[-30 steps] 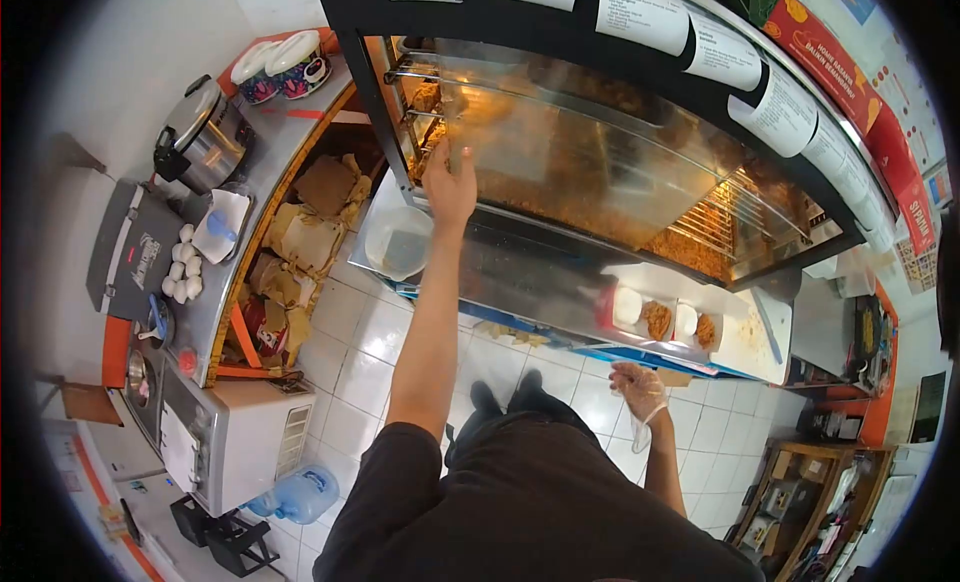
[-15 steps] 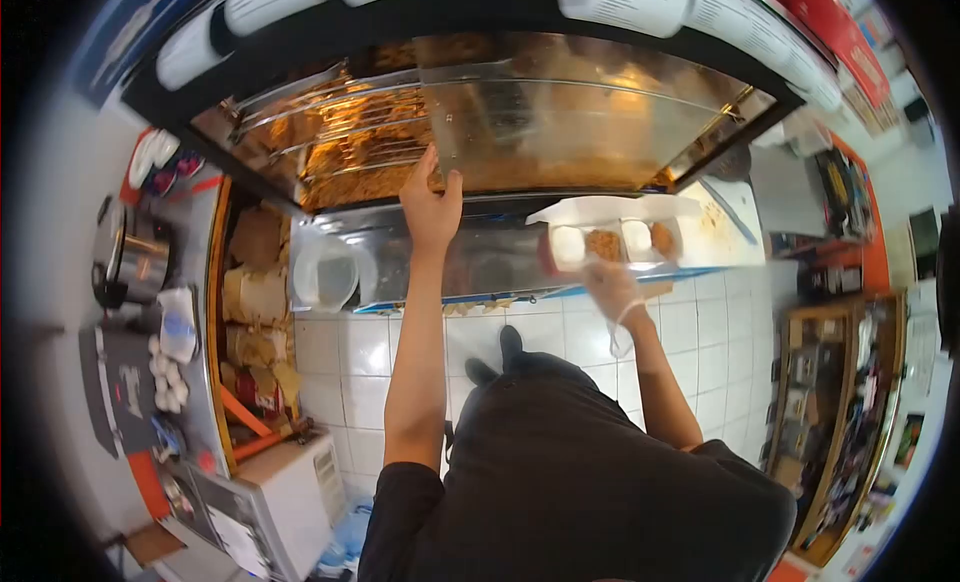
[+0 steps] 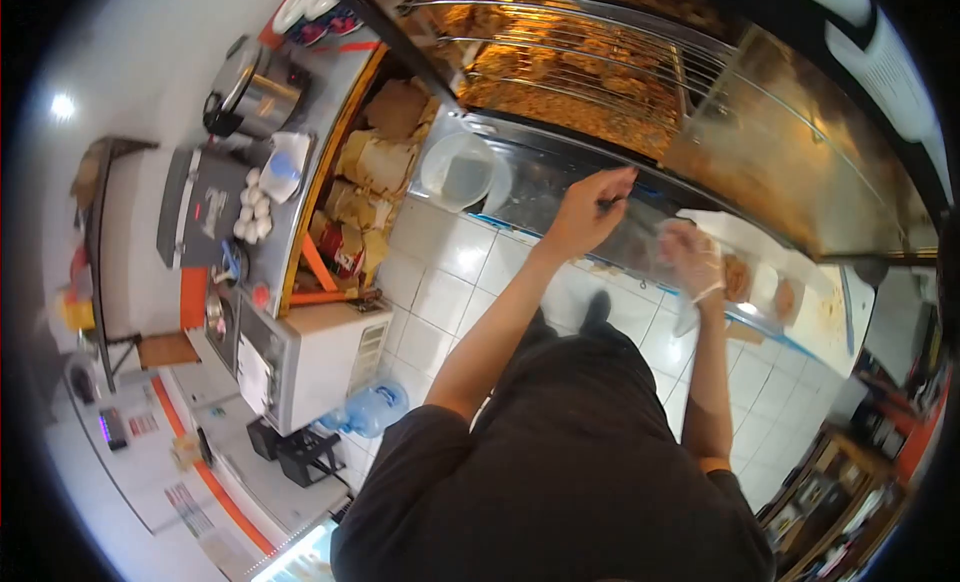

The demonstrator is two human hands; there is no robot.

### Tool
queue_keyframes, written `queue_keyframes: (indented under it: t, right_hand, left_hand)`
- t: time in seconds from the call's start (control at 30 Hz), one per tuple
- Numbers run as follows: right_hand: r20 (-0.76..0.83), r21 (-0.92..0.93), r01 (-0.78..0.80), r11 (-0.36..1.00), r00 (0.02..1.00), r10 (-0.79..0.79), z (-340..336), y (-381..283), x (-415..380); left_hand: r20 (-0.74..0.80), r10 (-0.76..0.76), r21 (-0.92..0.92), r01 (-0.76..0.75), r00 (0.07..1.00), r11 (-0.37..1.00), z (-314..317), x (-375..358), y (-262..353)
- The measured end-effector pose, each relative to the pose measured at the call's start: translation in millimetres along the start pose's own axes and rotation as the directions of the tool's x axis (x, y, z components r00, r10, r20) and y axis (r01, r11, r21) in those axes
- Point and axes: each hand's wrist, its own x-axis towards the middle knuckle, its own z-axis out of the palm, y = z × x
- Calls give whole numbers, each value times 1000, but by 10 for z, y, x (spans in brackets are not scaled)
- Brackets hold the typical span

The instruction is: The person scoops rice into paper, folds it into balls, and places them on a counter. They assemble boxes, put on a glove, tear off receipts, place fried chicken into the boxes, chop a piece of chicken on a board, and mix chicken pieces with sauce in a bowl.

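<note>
My left hand (image 3: 588,214) is in front of the glass warming cabinet, above the metal counter ledge. Its fingers are curled, and a small dark thing shows between thumb and fingers; I cannot make out what it is. My right hand (image 3: 692,260) wears a clear plastic glove and is blurred, fingers bent, just left of the open paper food boxes (image 3: 722,225). Fried pieces (image 3: 737,278) and white rice portions (image 3: 765,284) fill the boxes. Behind the hands, fried chicken (image 3: 570,77) is heaped on the racks, and a sliding panel (image 3: 775,132) covers the cabinet's right side.
A translucent round tub (image 3: 458,172) stands at the ledge's left end. Along the left counter are a steel cooker (image 3: 262,87), a grey box (image 3: 205,212) and several wrapped white balls (image 3: 252,207). A water jug (image 3: 375,410) lies on the tiled floor. A white board (image 3: 835,312) is at right.
The view has turned left. My left hand has come off the sliding panel's edge and its fingers have curled. My right hand has moved from the boxes' front edge to their left.
</note>
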Motion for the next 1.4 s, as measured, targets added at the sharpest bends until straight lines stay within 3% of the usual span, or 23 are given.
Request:
queue_keyframes:
  t: [0.1,0.17,0.2,0.27,0.37,0.43,0.53,0.57,0.63,0.7,0.77,0.83,0.97,1.03,1.07,1.13,1.2,1.23,1.27,1.3,1.33,1.37,1.4]
  right_hand:
    - [250,49,-65,997,967,51,842,5,287]
    - [327,46,-121,992,940,99,1367,-155,486]
    - [368,43,-192,980,916,163,1587,-201,584]
    - [394,9,-223,975,897,202,2005,-119,819]
    - [347,-32,-306,952,889,298,2456,-38,1104]
    - [197,117,-381,917,914,355,2726,-11,1230]
    - [11,-22,-365,931,931,365,2954,-167,1406]
    - [-4,-39,-377,925,926,377,3001,-116,1514]
    - [-14,-567,-273,777,947,322,3073,7,1800]
    - [-39,-588,-286,756,944,327,3075,212,1979]
    - [-68,-611,-315,726,935,348,3110,214,1940]
    - [-88,-417,-336,844,940,330,3108,183,1854]
    - [-133,-513,-373,773,924,358,3106,60,1859]
    - [126,-930,86,358,988,92,3061,223,1922]
    - [88,-934,55,353,993,79,3001,384,1942]
    - [233,-938,300,174,917,-325,2728,577,2013]
    - [-287,-663,-78,745,945,-156,2816,-397,1702]
    - [-235,-840,-63,538,937,-258,2730,-1060,1453]
    - [-152,-954,-55,296,936,-317,2663,-1608,1216]
    - [-172,-984,-116,137,824,-540,2495,-1861,1134]
    - [-130,-978,-207,-17,673,-728,2250,-2026,1143]
    - [21,-987,-149,-61,256,-967,1966,-2126,1221]
    - [75,-924,-328,-198,352,-933,1569,-2205,1315]
  left_hand:
    - [-300,-281,-46,280,912,959,-635,-817,-681]
    - [-542,-273,114,392,795,913,-1159,-1445,-1278]
    - [-617,-341,196,558,710,807,-1389,-1626,-1354]
    - [-550,-340,488,624,763,610,-1759,-1831,-1668]
    - [-517,-442,560,680,733,473,-2014,-1705,-1704]
    - [-450,-449,617,632,772,470,-2166,-1704,-1743]
    - [-370,-268,755,456,889,471,-2416,-1684,-1785]
    - [-325,-304,754,440,895,488,-2486,-1664,-1752]
    - [-264,-323,757,403,909,514,-2642,-1634,-1754]
    - [-143,-314,861,275,939,429,-2777,-1588,-1876]
    - [-95,-335,865,245,937,439,-2872,-1545,-1895]
    - [-46,-362,866,218,931,450,-2904,-1499,-1910]
    - [-3,-465,846,250,886,471,-2950,-1381,-1936]
    - [30,-526,827,274,850,490,-2993,-1317,-1923]
    - [32,-519,796,292,854,530,-3043,-1387,-1885]
    - [30,-517,722,339,855,603,-3135,-1553,-1885]
    - [13,-508,656,376,861,654,-3311,-1844,-1955]
    - [102,-606,530,472,789,704,-3492,-1916,-1753]
    - [121,-545,473,434,829,766,-3621,-2142,-1866]
    - [158,-601,482,470,783,739,-3770,-2329,-1945]
    - [188,-655,493,506,732,708,-3903,-2486,-2009]
    - [171,-684,510,530,709,677,-4024,-2642,-2053]
    - [150,-712,526,554,686,645,-4126,-2762,-2091]
